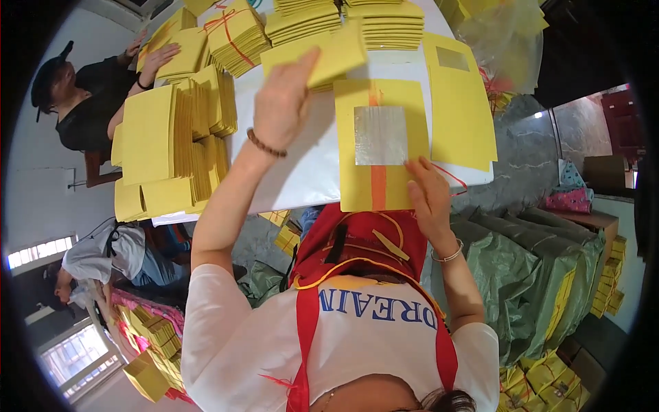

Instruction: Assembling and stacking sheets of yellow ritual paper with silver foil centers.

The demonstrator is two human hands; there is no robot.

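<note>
My left hand point(285, 93), with a beaded bracelet at the wrist, is raised over the white table and closed on a folded yellow paper packet point(347, 51). The packet is slightly blurred. To its right and nearer me lies a yellow paper sheet point(353, 185) with an orange stripe down its middle. A silver foil square point(379, 136) sits over that stripe. My right hand point(431, 199) rests at the sheet's right edge, fingers stretched out and its fingertips near the foil's lower corner. Beyond it lies another yellow sheet point(461, 103) with a silver patch.
Stacks of yellow paper point(147, 134) line the table's left side, and a bundle tied with red string point(233, 34) stands at the back. A person point(89, 103) handles paper at the far left. Green plastic sacks point(494, 268) stand on the floor at right.
</note>
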